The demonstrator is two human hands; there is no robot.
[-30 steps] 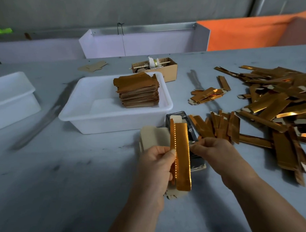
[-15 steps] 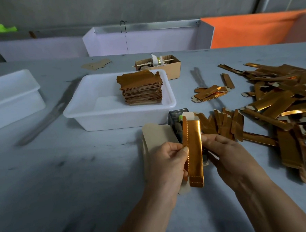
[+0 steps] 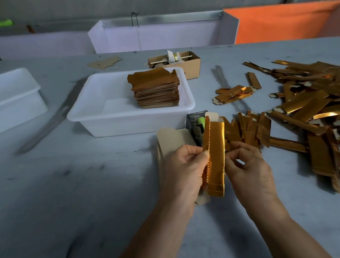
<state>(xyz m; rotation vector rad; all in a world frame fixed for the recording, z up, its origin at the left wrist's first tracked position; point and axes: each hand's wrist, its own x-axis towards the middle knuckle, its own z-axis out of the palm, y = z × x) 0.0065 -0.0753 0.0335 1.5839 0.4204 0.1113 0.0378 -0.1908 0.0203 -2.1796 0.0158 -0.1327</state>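
Here, a slim gold carton (image 3: 216,157) stands upright between both hands, above the grey worktop (image 3: 63,192).
The left hand (image 3: 184,169) pinches the carton's left edge along the dotted seam, thumb in front. The right hand (image 3: 249,172) has curled fingertips closed on the right edge at about the same height. The carton's pale top flap sticks up and its lower end is folded shut. A beige card piece (image 3: 172,137) lies flat just behind the left hand, and a small dark device (image 3: 195,122) with a green part sits behind the carton. A white tub (image 3: 126,124) beyond holds a stack of flat gold blanks (image 3: 155,90). A loose pile of gold cartons (image 3: 308,108) spreads across the right, and a cardboard box (image 3: 190,67) stands behind the tub.
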